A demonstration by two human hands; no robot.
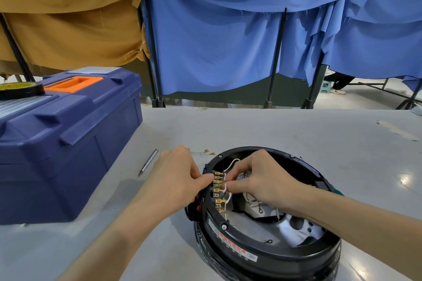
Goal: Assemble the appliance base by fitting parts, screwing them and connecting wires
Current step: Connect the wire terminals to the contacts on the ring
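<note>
A blue toolbox (68,143) is being kept on the grey worktop (296,134), well to the left of the appliance base (269,255). A roll of tape (20,89) is being carried on its lid, farther left of the base again. A slim metal tool (148,162) is lying flat to the left of the base, between it and the toolbox. A short loose wire (205,151) with brass ends is lying just beyond the base's far-left rim and is being partly hidden by the left hand (180,178). Behind the base, past the worktop's far edge, a blue cloth (217,52) and a tan cloth (68,18) are being hung over black stands.

The base, a round black ring with its open side up, is sitting on the near part of the worktop, with a red and white label (233,248) showing on its near rim. Its right rim and part of its inside are being covered by the right forearm, which is being laid across them.

The left hand is being held against the outside of the base's left wall. Its fingers are curled, and the wall is being gripped at the row of brass terminals (218,188). The right hand (262,178) is being held inside the ring, directly opposite. A white wire (225,186) is being pinched between its thumb and fingertips right at that row. The two hands are almost touching across the wall. More white wires are looping out from under the right hand.
</note>
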